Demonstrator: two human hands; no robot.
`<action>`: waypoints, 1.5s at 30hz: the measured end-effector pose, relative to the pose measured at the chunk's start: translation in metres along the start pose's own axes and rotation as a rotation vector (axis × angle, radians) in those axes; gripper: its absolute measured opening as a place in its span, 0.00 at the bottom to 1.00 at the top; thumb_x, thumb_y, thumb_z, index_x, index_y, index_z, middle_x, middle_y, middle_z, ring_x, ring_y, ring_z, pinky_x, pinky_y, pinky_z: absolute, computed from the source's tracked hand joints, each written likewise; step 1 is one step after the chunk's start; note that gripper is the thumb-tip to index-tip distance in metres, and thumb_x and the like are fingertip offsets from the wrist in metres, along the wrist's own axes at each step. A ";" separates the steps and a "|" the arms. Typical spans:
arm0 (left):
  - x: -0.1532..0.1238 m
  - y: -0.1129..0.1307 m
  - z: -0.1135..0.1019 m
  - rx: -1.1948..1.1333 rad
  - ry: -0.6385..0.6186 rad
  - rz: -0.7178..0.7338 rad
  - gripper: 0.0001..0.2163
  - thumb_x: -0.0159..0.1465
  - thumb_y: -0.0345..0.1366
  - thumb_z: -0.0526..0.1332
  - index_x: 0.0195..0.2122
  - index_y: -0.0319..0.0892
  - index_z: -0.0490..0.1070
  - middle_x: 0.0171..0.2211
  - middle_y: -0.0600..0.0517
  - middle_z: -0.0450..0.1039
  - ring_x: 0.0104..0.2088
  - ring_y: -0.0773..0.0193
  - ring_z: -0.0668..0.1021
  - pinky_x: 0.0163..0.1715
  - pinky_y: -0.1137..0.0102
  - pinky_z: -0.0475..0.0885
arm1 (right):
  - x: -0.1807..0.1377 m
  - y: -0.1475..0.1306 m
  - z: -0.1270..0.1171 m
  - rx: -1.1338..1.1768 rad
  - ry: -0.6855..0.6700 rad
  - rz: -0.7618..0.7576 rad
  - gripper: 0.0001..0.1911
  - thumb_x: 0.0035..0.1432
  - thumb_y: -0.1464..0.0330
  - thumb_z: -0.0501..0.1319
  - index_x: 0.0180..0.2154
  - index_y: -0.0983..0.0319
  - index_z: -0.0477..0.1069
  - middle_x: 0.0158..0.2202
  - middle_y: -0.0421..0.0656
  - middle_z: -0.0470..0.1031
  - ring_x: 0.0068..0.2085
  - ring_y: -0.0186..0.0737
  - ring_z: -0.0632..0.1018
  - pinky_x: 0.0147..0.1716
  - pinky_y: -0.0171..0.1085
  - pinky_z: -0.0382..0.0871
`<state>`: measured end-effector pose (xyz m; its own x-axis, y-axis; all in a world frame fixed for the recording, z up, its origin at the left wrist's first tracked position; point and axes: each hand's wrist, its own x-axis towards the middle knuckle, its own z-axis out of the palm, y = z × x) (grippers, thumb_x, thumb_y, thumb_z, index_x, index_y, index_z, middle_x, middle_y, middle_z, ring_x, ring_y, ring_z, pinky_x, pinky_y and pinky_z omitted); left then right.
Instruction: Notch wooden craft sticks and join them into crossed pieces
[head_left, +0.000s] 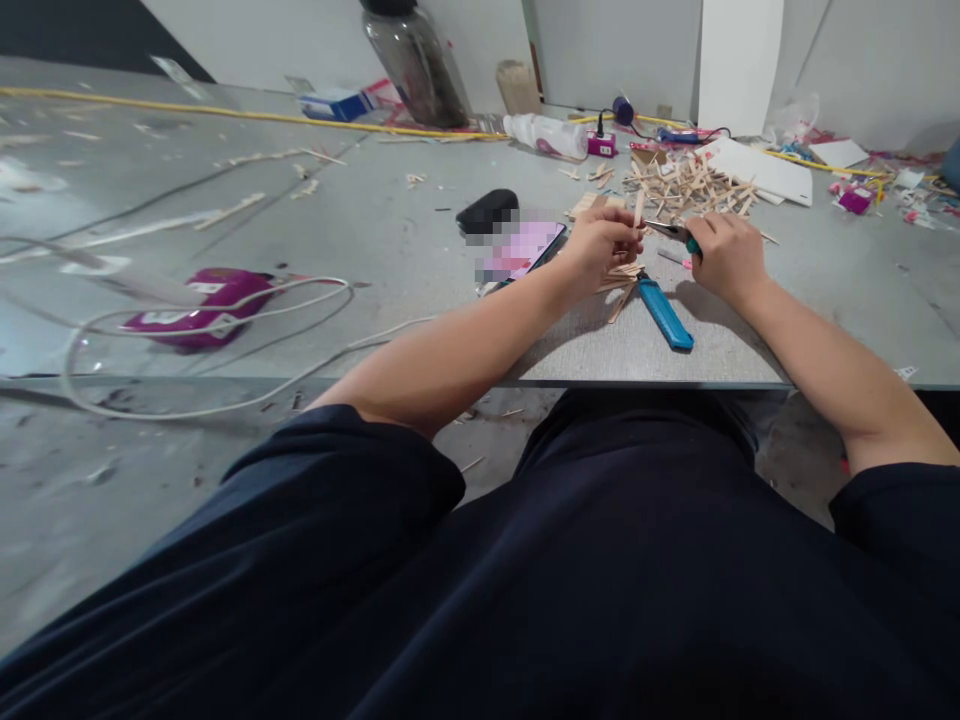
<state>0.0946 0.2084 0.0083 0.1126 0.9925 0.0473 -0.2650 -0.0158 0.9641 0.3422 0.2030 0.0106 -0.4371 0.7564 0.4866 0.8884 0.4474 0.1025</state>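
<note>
My left hand (606, 242) pinches a flat wooden stick (639, 210) that stands roughly upright between thumb and fingers. My right hand (726, 255) is wrapped round the green handle of a pair of pliers (670, 230). The jaws point left and reach the stick; whether they grip it I cannot tell. Below the hands lies a blue utility knife (666, 315). Several loose sticks (621, 283) are under my left hand, beside the knife's upper end. Behind both hands is a heap of wooden sticks and pieces (694, 183).
Left of my left hand lie a phone (529, 248) and a black case (487, 211). A purple device (206, 308) with a looped white cable is farther left. At the back are a dark-capped jar (420, 70), a plastic bottle (546, 135) and a white sheet (765, 172).
</note>
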 end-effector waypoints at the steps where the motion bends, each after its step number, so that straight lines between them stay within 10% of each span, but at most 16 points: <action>1: 0.000 0.000 0.000 -0.010 0.000 -0.001 0.11 0.57 0.20 0.67 0.33 0.44 0.72 0.32 0.54 0.77 0.30 0.69 0.80 0.39 0.70 0.76 | 0.000 0.001 0.000 0.003 0.002 0.010 0.24 0.68 0.75 0.61 0.62 0.62 0.80 0.59 0.60 0.85 0.60 0.67 0.82 0.56 0.58 0.73; 17: -0.006 -0.001 0.007 -0.026 0.002 0.003 0.12 0.70 0.19 0.68 0.41 0.46 0.72 0.30 0.59 0.77 0.32 0.72 0.81 0.39 0.75 0.75 | -0.001 0.005 0.009 0.107 -0.040 0.008 0.21 0.68 0.69 0.64 0.60 0.56 0.81 0.58 0.51 0.88 0.55 0.62 0.85 0.51 0.54 0.77; 45: -0.020 0.004 0.008 -0.008 -0.140 0.039 0.21 0.62 0.19 0.67 0.55 0.43 0.77 0.36 0.60 0.72 0.33 0.71 0.85 0.44 0.72 0.79 | 0.001 0.017 0.010 0.159 -0.110 -0.064 0.28 0.68 0.70 0.65 0.67 0.57 0.77 0.65 0.53 0.85 0.64 0.63 0.82 0.62 0.57 0.77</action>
<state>0.0989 0.1873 0.0133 0.2348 0.9645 0.1211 -0.2797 -0.0523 0.9587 0.3557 0.2166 0.0042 -0.5127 0.7675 0.3849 0.8287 0.5596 -0.0121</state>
